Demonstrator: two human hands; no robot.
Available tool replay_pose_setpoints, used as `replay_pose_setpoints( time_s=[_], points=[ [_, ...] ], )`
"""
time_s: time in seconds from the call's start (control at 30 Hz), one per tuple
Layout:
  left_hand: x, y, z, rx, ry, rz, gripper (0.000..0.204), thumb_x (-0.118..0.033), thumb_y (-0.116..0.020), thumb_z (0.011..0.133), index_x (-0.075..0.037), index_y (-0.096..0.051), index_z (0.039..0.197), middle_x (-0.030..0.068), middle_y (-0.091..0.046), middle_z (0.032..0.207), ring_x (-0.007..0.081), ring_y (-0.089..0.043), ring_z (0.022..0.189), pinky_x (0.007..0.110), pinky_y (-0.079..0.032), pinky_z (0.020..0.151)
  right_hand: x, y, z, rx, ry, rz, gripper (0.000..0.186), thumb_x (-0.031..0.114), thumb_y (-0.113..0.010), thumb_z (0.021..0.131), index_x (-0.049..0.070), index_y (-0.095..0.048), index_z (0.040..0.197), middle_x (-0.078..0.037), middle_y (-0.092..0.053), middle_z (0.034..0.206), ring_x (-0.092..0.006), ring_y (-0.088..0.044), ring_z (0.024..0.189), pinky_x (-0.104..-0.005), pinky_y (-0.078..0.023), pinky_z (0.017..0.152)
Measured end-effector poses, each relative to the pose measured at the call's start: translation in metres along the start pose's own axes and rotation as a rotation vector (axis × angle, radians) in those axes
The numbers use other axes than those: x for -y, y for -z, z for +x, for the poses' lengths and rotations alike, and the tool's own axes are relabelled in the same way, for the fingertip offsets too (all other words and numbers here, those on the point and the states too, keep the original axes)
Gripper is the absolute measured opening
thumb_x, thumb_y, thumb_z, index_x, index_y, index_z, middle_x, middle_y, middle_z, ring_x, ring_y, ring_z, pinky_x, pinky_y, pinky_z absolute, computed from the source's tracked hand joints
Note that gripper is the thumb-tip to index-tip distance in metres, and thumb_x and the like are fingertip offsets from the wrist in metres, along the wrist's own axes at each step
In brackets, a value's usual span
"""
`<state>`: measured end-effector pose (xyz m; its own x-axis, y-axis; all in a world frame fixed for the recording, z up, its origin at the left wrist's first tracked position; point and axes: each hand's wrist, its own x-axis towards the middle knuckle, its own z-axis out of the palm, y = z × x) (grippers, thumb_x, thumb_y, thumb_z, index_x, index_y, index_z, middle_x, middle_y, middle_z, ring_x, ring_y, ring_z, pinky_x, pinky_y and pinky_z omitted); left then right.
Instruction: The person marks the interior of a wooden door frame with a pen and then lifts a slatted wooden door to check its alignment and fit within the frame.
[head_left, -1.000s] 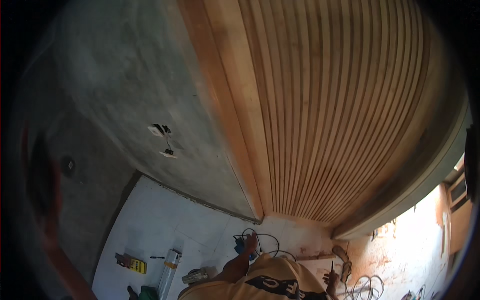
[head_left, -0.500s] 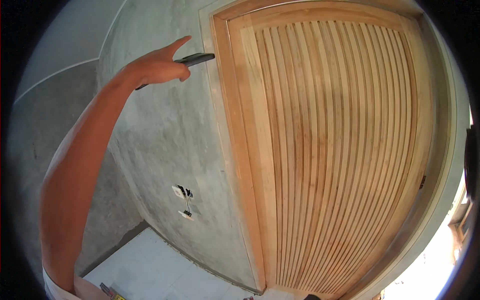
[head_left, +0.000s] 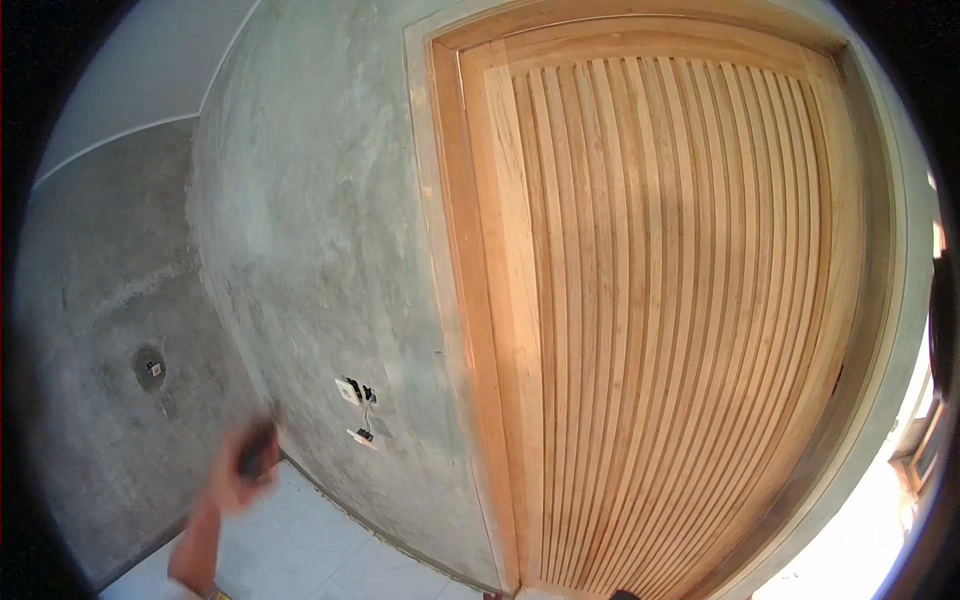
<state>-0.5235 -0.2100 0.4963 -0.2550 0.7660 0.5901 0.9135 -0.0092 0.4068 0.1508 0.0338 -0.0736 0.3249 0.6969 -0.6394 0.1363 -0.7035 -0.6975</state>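
My left hand (head_left: 238, 470), blurred by motion, is low at the left, in front of the grey wall and over the floor. Its fingers are closed round a dark, flat, elongated object (head_left: 257, 452) whose exact kind I cannot make out. My right hand does not show. A slatted light-wood door (head_left: 680, 300), which looks closed, fills the middle and right. Its wooden frame (head_left: 462, 300) borders the plastered wall (head_left: 310, 220).
A white socket plate (head_left: 348, 391) hangs loose from the wall on wires, with another small fitting (head_left: 362, 438) below it. A wall box (head_left: 152, 369) sits in the far left wall. White tiles (head_left: 330, 545) cover the floor. Bright light shows at the right edge.
My left hand has dropped from high beside the door frame to low at the left, still holding the dark flat object. The view has shifted slightly.
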Motion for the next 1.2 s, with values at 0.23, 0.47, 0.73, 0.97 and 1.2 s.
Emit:
replay_pose_setpoints(
  time_s=[0.23,0.47,0.73,0.97,1.2],
  points=[
    [0.088,-0.609,-0.208,0.363,0.041,-0.055,0.026,-0.022,-0.043,0.099,-0.001,-0.054,0.089,0.0135,-0.061,0.075,0.0298,-0.066,0.068,0.046,-0.053,0.062,0.015,-0.011,-0.015,0.052,0.023,-0.078,0.042,0.040,-0.050,0.096,0.000,-0.061,0.093,-0.015,-0.070,0.075,-0.0241,-0.065,0.053,-0.0334,-0.049,0.042],
    [-0.103,-0.434,0.095,-0.173,-0.154,-0.575,0.032,-0.030,-0.046,0.101,-0.001,-0.058,0.095,0.0127,-0.059,0.077,0.0227,-0.059,0.074,0.036,-0.048,0.070,0.001,0.002,-0.006,-0.009,0.009,-0.024,0.042,0.040,-0.050,0.096,0.000,-0.061,0.093,-0.015,-0.069,0.074,-0.0242,-0.065,0.052,-0.0334,-0.049,0.042],
    [-0.227,-0.189,0.333,-0.670,-0.553,-0.565,0.052,-0.027,-0.063,0.092,0.004,-0.046,0.131,0.0194,-0.057,0.121,0.0273,-0.054,0.114,0.037,-0.044,0.094,-0.003,-0.001,-0.010,-0.032,0.007,-0.010,0.041,0.040,-0.051,0.096,0.000,-0.061,0.093,-0.015,-0.069,0.074,-0.0244,-0.065,0.051,-0.0335,-0.049,0.042],
    [-0.233,-0.131,0.405,-1.033,-0.716,-0.415,0.052,-0.018,-0.070,0.085,0.008,-0.048,0.125,0.0230,-0.054,0.122,0.0335,-0.053,0.112,0.040,-0.044,0.093,-0.028,0.009,-0.011,-0.059,0.009,0.060,0.041,0.039,-0.051,0.095,0.000,-0.061,0.094,-0.015,-0.069,0.074,-0.0246,-0.065,0.051,-0.0336,-0.049,0.042],
    [-0.187,-0.169,0.377,-1.030,-0.648,-0.137,0.045,-0.017,-0.066,0.088,0.011,-0.049,0.119,0.0239,-0.047,0.132,0.0377,-0.052,0.117,0.043,-0.044,0.096,-0.061,0.013,-0.016,-0.080,0.041,0.096,0.041,0.039,-0.052,0.095,0.000,-0.061,0.094,-0.015,-0.069,0.073,-0.0248,-0.064,0.050,-0.0336,-0.049,0.042]
  ],
)
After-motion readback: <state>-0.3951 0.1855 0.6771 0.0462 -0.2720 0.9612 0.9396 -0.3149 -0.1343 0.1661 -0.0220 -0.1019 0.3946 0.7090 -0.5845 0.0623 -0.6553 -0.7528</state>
